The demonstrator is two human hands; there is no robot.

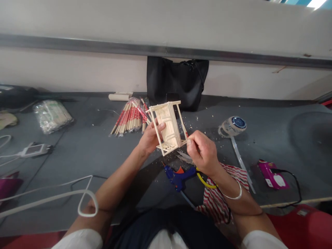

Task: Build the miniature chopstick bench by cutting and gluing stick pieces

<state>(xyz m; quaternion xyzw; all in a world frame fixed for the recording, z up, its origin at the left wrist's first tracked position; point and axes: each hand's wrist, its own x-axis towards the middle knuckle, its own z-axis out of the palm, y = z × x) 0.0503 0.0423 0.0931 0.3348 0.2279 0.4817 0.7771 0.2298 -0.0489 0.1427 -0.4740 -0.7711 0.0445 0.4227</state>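
A small wooden stick frame (168,119), built like a miniature piece of furniture from pale chopsticks, is held up over the table. My left hand (152,136) grips it from the left side, thumb lying on the inner slats. My right hand (202,150) is closed at its lower right corner, the fingers pinched around a stick with a red part showing. Whether that stick is joined to the frame cannot be made out. Below lie a blue glue gun (178,176) with an orange trigger and scissors (185,157) with yellow handles, partly hidden by my right hand.
Red-and-pale chopsticks (128,119) lie behind my left hand, near a black bag (177,81). A wrapped stick bundle (53,116) is at left. A glass mug (232,126), glue sticks (242,164), a pink box (273,174) and a striped cloth (216,202) are at right.
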